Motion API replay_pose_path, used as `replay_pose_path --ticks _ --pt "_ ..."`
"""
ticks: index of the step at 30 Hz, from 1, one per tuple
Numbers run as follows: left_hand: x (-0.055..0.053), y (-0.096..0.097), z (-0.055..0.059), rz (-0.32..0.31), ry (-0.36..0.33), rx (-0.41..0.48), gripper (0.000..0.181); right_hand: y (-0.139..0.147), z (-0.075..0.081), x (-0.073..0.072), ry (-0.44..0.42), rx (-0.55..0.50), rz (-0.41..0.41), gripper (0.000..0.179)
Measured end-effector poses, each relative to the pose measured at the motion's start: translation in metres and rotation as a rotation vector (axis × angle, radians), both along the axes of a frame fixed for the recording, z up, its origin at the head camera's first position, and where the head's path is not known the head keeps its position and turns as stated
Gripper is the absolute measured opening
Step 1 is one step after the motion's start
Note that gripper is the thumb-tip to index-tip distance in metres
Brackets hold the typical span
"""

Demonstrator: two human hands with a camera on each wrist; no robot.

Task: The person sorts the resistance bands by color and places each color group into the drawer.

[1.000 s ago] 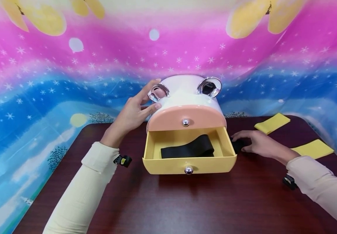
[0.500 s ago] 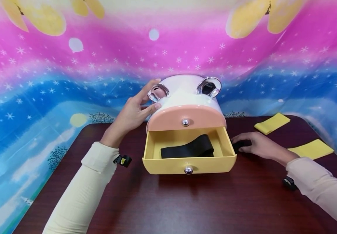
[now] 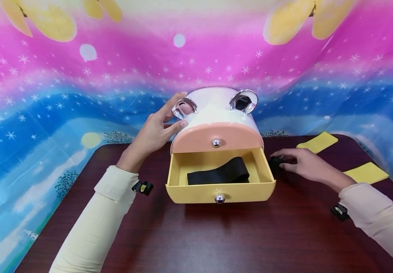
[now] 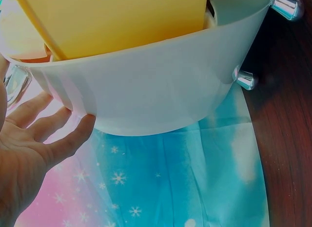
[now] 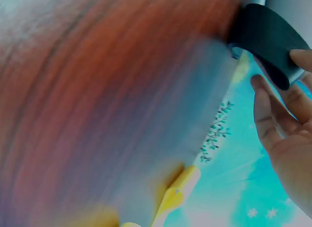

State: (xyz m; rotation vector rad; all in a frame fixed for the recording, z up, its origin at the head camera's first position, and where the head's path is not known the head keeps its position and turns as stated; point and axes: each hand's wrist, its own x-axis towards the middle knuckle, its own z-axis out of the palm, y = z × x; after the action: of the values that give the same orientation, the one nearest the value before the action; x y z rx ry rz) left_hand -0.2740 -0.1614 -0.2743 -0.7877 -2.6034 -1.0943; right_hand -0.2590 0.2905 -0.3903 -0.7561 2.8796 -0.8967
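A white storage box (image 3: 213, 104) with chrome ear-like rings stands at the back of the table. Below its peach drawer (image 3: 201, 138), the lower yellow drawer (image 3: 196, 192) is pulled out. A folded black strip (image 3: 217, 175) lies inside this drawer. My left hand (image 3: 153, 131) rests on the box's left side by a ring, fingers spread; the left wrist view shows its fingertips (image 4: 87, 121) touching the white wall. Beside the drawer's right wall, my right hand (image 3: 307, 165) pinches another black strip (image 5: 265, 39). In the right wrist view that strip is looped over, the thumb on its edge.
Two folded yellow strips (image 3: 319, 143) (image 3: 367, 173) lie on the right of the dark wooden table (image 3: 196, 235). A colourful printed cloth (image 3: 131, 68) hangs close behind and beside the table.
My right hand has shifted slightly to the right and away from the person, its fingers still at the black strip beside the drawer. The left hand, box and drawer stay put.
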Motion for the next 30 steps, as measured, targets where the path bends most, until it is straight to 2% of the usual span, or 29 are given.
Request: replay_pose_path --ticks 5,10,13,18,25,30 --pt "0.001 0.0 0.001 0.001 -0.003 0.0 0.075 0.0 0.014 0.004 -0.056 -0.06 0.056 0.045" --pt "0.001 0.0 0.001 0.002 0.0 -0.001 0.075 -0.001 0.032 0.011 -0.139 -0.126 0.08 0.037" --pt "0.0 0.0 0.001 0.0 0.0 -0.001 0.075 -0.004 0.047 0.015 -0.168 -0.108 0.035 0.036" --pt "0.0 0.0 0.0 -0.014 0.0 0.01 0.073 -0.006 0.076 0.021 -0.154 -0.054 -0.058 0.037" --pt "-0.001 0.0 0.0 -0.018 0.012 0.011 0.073 -0.002 0.11 0.033 -0.144 -0.154 -0.168 0.033" --pt "-0.001 0.0 0.0 -0.013 0.012 0.004 0.073 -0.002 0.138 0.045 -0.152 -0.124 -0.277 0.034"
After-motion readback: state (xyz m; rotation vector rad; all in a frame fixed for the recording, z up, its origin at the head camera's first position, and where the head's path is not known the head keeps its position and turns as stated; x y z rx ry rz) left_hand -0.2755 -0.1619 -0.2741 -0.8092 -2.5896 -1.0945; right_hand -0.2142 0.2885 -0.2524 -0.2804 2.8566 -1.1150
